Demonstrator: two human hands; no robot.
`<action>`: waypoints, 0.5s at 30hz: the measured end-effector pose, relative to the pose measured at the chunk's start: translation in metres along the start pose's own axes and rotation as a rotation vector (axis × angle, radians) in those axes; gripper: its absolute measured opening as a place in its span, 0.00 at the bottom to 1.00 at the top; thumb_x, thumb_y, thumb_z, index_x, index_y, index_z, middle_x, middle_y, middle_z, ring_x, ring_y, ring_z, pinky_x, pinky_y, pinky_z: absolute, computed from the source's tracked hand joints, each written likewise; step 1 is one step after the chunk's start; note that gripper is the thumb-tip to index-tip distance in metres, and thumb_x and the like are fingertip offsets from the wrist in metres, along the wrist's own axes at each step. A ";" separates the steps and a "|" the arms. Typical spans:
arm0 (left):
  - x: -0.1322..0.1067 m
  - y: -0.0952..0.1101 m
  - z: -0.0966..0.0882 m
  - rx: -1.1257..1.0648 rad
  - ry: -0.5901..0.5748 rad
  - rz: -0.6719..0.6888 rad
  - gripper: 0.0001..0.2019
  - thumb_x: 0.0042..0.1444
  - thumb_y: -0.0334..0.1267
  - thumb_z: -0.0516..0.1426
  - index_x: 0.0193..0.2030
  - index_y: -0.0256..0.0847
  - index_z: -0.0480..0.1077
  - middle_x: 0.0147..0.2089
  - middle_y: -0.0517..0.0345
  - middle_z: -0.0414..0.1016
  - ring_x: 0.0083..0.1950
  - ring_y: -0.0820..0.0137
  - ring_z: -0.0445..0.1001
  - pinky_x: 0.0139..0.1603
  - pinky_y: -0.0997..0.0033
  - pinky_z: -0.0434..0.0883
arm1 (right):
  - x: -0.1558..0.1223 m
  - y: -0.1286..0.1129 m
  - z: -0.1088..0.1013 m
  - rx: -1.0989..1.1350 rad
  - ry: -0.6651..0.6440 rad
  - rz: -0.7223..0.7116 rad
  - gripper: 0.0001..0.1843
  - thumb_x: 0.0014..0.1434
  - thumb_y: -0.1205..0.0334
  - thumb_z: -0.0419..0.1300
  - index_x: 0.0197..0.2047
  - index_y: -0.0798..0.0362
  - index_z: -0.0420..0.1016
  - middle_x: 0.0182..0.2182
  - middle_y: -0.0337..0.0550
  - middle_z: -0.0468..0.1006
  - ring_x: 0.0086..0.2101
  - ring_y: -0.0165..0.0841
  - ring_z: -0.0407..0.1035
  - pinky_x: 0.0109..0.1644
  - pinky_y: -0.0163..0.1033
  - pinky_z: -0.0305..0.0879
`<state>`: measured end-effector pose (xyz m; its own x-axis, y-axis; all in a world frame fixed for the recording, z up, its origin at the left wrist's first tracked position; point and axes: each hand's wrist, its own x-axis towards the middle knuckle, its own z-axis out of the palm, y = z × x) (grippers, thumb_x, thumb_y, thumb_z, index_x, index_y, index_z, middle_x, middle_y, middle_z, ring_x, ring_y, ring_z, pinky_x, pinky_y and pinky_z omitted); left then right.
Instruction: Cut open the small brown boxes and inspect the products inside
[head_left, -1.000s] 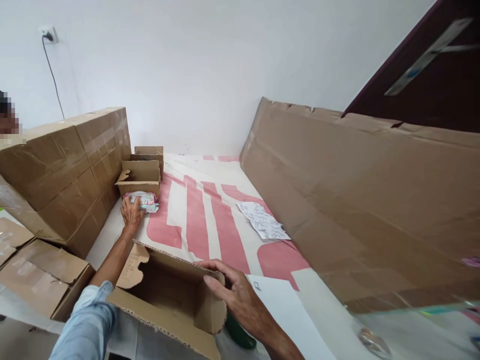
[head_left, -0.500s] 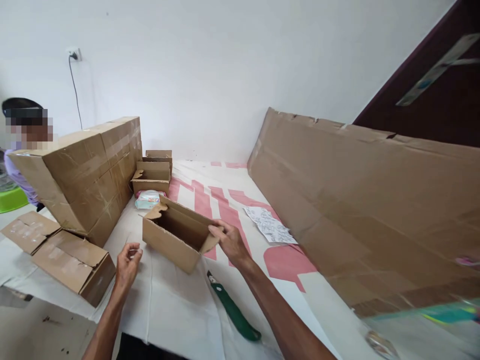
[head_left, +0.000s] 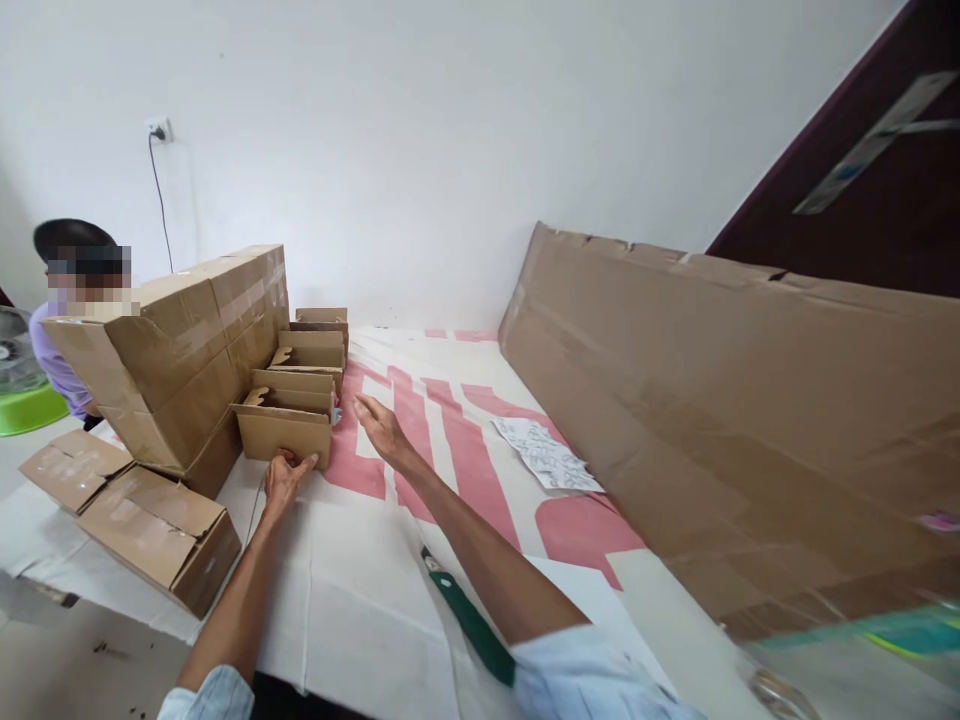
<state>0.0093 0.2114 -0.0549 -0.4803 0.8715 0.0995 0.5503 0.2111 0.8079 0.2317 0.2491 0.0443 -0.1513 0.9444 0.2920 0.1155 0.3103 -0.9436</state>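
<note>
An open-topped cardboard box (head_left: 285,440) stands at the near end of a row on the table, beside a wall of stacked cartons. My left hand (head_left: 283,482) rests against the lower front face of that box, its thumb spread to the right and the fingers partly bent, not wrapped round it. To the right of the box my right hand (head_left: 381,430) hovers with fingers extended and nothing in them, a small gap from the cardboard. Partly under my right forearm lies a green-handled cutter (head_left: 472,625), its blade end pointing away from me.
Behind the box stand another open box (head_left: 309,350) and more cardboard. Stacked cartons (head_left: 180,350) and a flapped carton (head_left: 161,530) line the left. A written sheet (head_left: 544,455) lies before the tall cardboard panel (head_left: 712,420). A person (head_left: 64,350) sits beyond the stack.
The open box has moved away and left, into the row, covering the wipes-like packet. My right hand has let go of its end flap; my left hand has moved forward onto the box front.
</note>
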 end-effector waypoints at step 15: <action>0.039 0.008 0.015 0.114 0.101 -0.081 0.26 0.51 0.62 0.68 0.43 0.43 0.74 0.45 0.38 0.84 0.53 0.44 0.81 0.49 0.53 0.74 | -0.293 0.125 -0.101 -0.842 0.205 -0.238 0.16 0.70 0.48 0.58 0.55 0.47 0.74 0.44 0.48 0.82 0.43 0.45 0.77 0.47 0.49 0.75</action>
<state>0.0049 0.2538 -0.0533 -0.5890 0.8019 0.0995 0.5781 0.3321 0.7453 0.3892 0.0218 -0.1433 -0.0947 0.8208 0.5634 0.7971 0.4016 -0.4510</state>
